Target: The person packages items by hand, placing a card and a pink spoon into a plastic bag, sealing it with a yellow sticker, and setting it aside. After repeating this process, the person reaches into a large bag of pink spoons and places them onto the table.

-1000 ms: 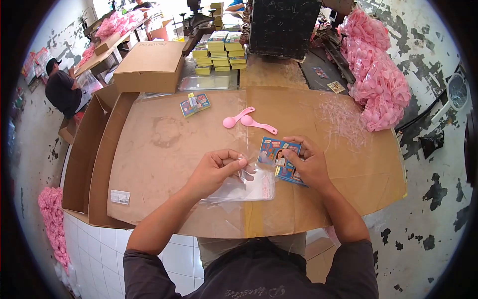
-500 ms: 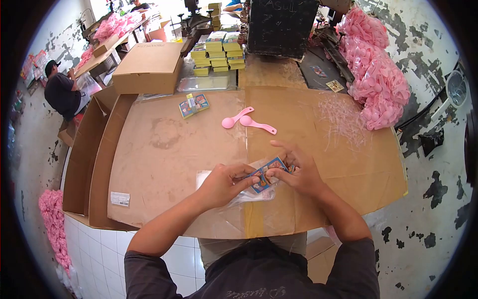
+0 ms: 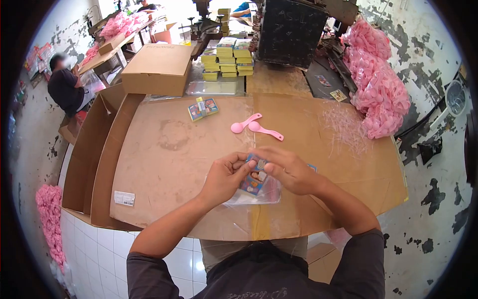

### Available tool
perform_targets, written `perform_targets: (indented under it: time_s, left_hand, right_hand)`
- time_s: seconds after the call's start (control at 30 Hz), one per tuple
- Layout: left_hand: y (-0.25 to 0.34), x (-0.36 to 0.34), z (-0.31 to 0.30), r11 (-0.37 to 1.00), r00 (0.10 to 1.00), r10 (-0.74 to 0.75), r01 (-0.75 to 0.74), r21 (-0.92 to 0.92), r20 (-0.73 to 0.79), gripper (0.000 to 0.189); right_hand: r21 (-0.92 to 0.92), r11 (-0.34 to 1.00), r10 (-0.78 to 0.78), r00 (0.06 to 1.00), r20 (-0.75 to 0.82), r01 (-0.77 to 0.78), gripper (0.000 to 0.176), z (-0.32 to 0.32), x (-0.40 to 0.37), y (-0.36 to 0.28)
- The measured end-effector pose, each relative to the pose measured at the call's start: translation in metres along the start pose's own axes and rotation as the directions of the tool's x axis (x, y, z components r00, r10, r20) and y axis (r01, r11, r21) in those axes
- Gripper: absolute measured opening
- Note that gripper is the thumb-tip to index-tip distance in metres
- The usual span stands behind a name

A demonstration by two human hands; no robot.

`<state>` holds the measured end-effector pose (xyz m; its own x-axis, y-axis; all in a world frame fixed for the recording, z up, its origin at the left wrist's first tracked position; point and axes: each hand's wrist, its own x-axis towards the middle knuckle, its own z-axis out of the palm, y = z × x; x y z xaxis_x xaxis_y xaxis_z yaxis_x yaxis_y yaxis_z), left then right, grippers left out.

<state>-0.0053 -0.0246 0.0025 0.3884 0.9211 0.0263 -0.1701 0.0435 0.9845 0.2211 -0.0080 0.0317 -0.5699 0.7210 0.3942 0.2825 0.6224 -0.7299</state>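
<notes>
My left hand (image 3: 226,177) grips a blue printed card (image 3: 254,184) by its left side, thumb on top. The card stands at a steep angle over the cardboard-covered table. My right hand (image 3: 289,172) is closed over the card's upper right edge, with its fingers across the top and its thumb against the face. Clear plastic bags (image 3: 271,195) lie under both hands. A small blue printed piece (image 3: 312,168) shows behind my right hand; whether it is held or lying down is hidden. Farther off lie two pink scoops (image 3: 269,131) and a banded stack of cards (image 3: 203,109).
A closed cardboard box (image 3: 154,67) and several card stacks (image 3: 226,57) stand at the back. A black machine (image 3: 286,32) is beside them. Plastic strips (image 3: 343,129) and bagged pink scoops (image 3: 378,84) are on the right. A person (image 3: 67,89) sits at far left.
The card has turned from slanting to nearly upright. My right hand has moved over its top edge, its raised fingers lowered. The blue piece behind the right hand now shows. The view has shifted slightly.
</notes>
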Motion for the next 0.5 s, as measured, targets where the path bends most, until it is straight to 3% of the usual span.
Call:
perform_targets:
  time_s: [0.07, 0.17, 0.27, 0.37, 0.47, 0.5]
  left_hand:
    - [-0.004, 0.002, -0.004, 1.000, 1.000, 0.007, -0.007, 0.017, -0.024, 0.026]
    - [0.000, 0.003, -0.006, 1.000, 0.998, 0.003, -0.002, 0.017, -0.065, 0.025]
    - [0.001, 0.003, -0.004, 1.000, 0.997, 0.013, -0.015, -0.026, -0.073, 0.024]
    - [0.001, 0.003, -0.003, 0.998, 0.994, 0.054, -0.057, -0.030, -0.096, 0.024]
    - [0.004, 0.001, -0.004, 0.999, 0.996, 0.049, -0.049, 0.004, -0.074, 0.023]
    - [0.005, 0.000, -0.005, 0.999, 0.998, 0.037, -0.036, 0.019, -0.057, 0.023]
  right_hand:
    - [0.154, 0.986, 0.066, 0.997, 0.034, -0.070, 0.043, 0.010, 0.003, 0.011]
    - [-0.125, 0.990, 0.058, 0.995, -0.085, -0.069, 0.037, -0.017, 0.030, 0.044]
    - [-0.536, 0.822, 0.180, 0.981, -0.074, -0.191, 0.029, -0.026, 0.028, 0.074]
    - [-0.539, 0.833, 0.072, 0.990, -0.121, -0.127, 0.020, -0.031, 0.021, 0.088]
    - [-0.363, 0.886, 0.221, 0.952, -0.214, -0.287, 0.016, -0.043, 0.016, 0.035]
    - [-0.289, 0.922, 0.204, 0.959, -0.197, -0.256, 0.015, -0.049, 0.013, 0.023]
